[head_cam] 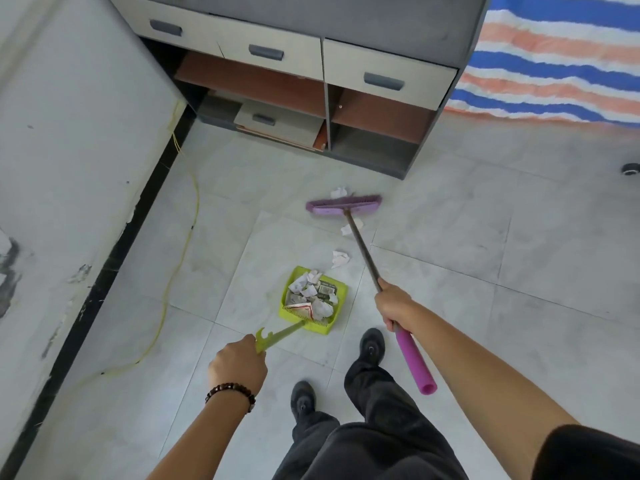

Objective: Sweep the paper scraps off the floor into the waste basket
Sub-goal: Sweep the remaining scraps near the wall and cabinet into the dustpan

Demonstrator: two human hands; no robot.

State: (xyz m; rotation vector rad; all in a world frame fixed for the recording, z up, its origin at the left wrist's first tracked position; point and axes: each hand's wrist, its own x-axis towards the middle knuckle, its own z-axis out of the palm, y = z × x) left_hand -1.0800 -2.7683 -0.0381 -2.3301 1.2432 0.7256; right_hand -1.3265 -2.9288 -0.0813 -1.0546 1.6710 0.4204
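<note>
A lime-green dustpan (341, 295) sits on the tiled floor, holding several crumpled paper scraps (313, 293). My left hand (239, 365) grips its green handle (277, 337). My right hand (393, 304) holds the broom stick just above its purple grip (415, 362). The purple broom head (343, 205) rests on the floor beyond the dustpan. One paper scrap (338, 192) lies just behind the broom head, another scrap (351, 227) lies by the stick, and a third scrap (340, 258) lies between broom and dustpan.
A grey cabinet (381, 98) with drawers and open shelves stands ahead. A white wall (69, 150) with black skirting runs along the left, with a yellow cable (187, 237) trailing on the floor. Striped fabric (561, 57) is at top right. My shoes (372, 346) are below the dustpan.
</note>
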